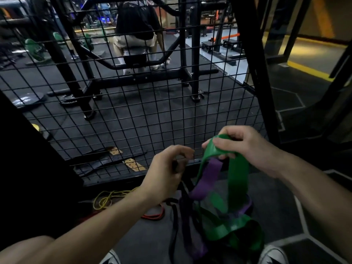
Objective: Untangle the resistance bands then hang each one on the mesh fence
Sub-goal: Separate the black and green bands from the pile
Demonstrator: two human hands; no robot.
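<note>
My right hand (245, 147) pinches the top loop of a wide green band (238, 178), which hangs down to the floor. A purple band (207, 180) threads through the green loop just under that hand. My left hand (167, 168) is closed on a thin black band (182, 202) that drops into the same tangle. Green, purple and black bands lie knotted together on the floor (224, 229) between my shoes. The black mesh fence (133, 115) stands directly in front of both hands, about a hand's width beyond them.
A yellow cord (106, 199) and a red band (154, 216) lie on the floor at left. Behind the fence are a black rack frame (194, 54), a seated person (137, 35) and belts (118, 159) on the mat. A thick black post (255, 73) bounds the fence on the right.
</note>
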